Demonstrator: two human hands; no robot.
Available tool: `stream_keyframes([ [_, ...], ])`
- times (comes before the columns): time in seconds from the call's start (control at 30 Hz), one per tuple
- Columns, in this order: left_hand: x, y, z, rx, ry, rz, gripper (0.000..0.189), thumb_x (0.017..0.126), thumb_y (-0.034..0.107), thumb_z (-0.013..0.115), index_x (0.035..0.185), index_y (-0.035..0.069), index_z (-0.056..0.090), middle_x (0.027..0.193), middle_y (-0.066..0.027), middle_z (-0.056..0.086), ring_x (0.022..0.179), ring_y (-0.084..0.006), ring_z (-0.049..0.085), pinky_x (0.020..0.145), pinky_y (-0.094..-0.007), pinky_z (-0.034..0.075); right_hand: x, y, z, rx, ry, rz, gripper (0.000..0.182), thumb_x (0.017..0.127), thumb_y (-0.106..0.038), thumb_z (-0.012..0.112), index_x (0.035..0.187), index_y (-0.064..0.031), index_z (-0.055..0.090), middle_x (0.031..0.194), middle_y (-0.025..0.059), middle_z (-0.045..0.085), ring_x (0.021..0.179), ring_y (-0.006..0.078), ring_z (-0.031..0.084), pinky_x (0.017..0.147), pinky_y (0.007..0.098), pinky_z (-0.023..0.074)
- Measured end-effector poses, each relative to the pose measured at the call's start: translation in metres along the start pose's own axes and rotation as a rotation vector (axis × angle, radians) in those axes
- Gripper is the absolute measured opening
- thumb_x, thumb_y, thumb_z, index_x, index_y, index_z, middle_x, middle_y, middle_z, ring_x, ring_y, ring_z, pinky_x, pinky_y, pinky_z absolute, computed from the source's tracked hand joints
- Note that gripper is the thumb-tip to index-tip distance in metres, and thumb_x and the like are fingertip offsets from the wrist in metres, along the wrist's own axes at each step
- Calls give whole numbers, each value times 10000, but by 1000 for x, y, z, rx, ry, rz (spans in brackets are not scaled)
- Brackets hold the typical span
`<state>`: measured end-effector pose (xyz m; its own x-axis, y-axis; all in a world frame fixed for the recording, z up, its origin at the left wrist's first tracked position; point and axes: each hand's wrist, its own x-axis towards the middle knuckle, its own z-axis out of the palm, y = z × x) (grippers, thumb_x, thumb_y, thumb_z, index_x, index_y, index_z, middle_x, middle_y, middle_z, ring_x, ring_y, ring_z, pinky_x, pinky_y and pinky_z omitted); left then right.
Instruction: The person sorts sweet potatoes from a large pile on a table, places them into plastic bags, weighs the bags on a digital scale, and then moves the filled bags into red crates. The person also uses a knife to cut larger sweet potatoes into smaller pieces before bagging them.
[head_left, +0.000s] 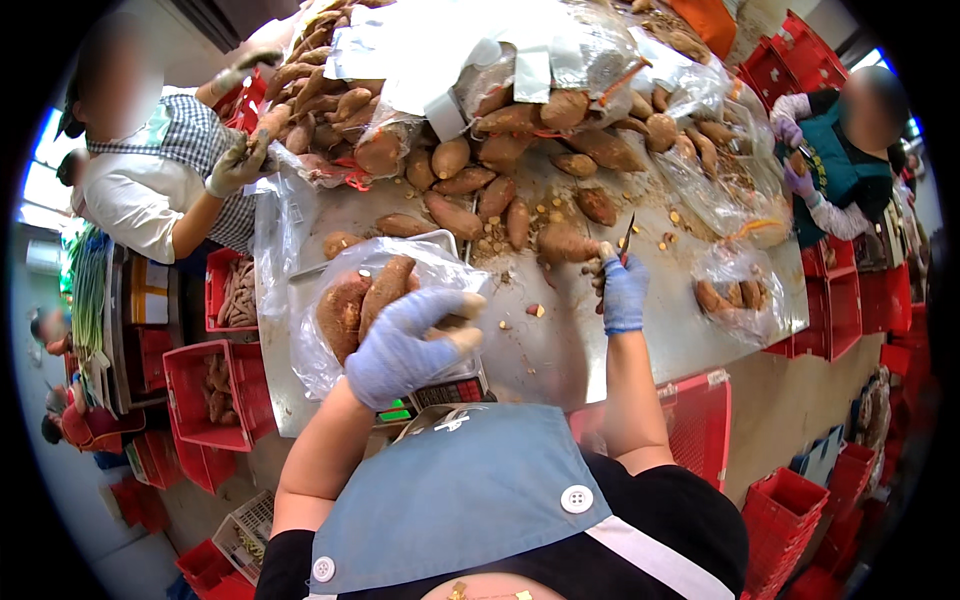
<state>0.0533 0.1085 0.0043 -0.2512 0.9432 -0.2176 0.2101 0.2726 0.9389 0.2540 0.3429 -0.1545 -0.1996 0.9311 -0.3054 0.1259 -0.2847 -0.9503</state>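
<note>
My left hand (409, 345), in a blue knit glove with pale fingertips, hovers over a digital scale (450, 391) with its fingers apart and nothing seen between them. Under and beside it, an open clear plastic bag (307, 360) sits on the scale with a few sweet potatoes (386, 292) inside. My right hand (624, 289), gloved alike, grips a small knife (628, 234) whose dark blade points away from me. Its fingertips are at the narrow end of a large sweet potato (566, 244) on the metal table (555, 337); whether they hold it I cannot tell.
Loose sweet potatoes (454, 214) and cut bits cover the table's middle, with a heap (322, 105) behind. A bagged portion (739, 292) lies right. Co-workers stand left (165, 165) and right (840, 165). Red crates (217, 397) flank the table; another (694, 427) is near my right elbow.
</note>
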Motion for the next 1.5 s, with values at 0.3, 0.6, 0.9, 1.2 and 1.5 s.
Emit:
stream_keyframes([
  [0.3, 28, -31, 134, 355, -15, 356, 791, 684, 273, 838, 1327, 2, 467, 1141, -209, 609, 1085, -356, 590, 944, -373, 475, -136, -79, -47, -33, -147, -49, 329, 889, -312, 697, 715, -42, 628, 549, 27, 584, 435, 82, 510, 421, 235, 404],
  [0.6, 6, -41, 140, -64, 11, 152, 604, 737, 147, 811, 1252, 23, 519, 1091, -71, 605, 993, -143, 573, 882, -303, 493, -178, -69, -88, -679, -144, -630, 245, 888, -151, 673, 1088, -10, 674, 888, 138, 685, 784, 204, 651, 725, 298, 520],
  [0.9, -21, -26, 135, -11, -19, 198, 637, 737, 190, 827, 1261, 17, 510, 1098, -83, 622, 1007, -175, 597, 901, -315, 491, -166, -38, -77, -962, -190, -378, 282, 841, -225, 652, 1083, -80, 667, 976, 160, 677, 898, 348, 647, 785, 420, 524],
  [1.2, 0, -14, 92, -971, -203, 61, 571, 808, 333, 753, 1240, 48, 513, 1120, -101, 621, 1074, -264, 599, 979, -411, 478, -145, 4, -73, -192, -156, -270, 453, 971, -453, 547, 1034, -13, 634, 737, 18, 595, 616, 77, 514, 569, 235, 432],
  [1.5, 24, -14, 80, -1665, -39, -150, 543, 940, 495, 514, 1237, 42, 560, 1275, -164, 594, 1179, -312, 561, 1048, -446, 443, -198, -8, -44, 62, -328, -693, 380, 879, -316, 731, 1087, -31, 590, 919, 54, 621, 791, 121, 567, 747, 274, 497],
])
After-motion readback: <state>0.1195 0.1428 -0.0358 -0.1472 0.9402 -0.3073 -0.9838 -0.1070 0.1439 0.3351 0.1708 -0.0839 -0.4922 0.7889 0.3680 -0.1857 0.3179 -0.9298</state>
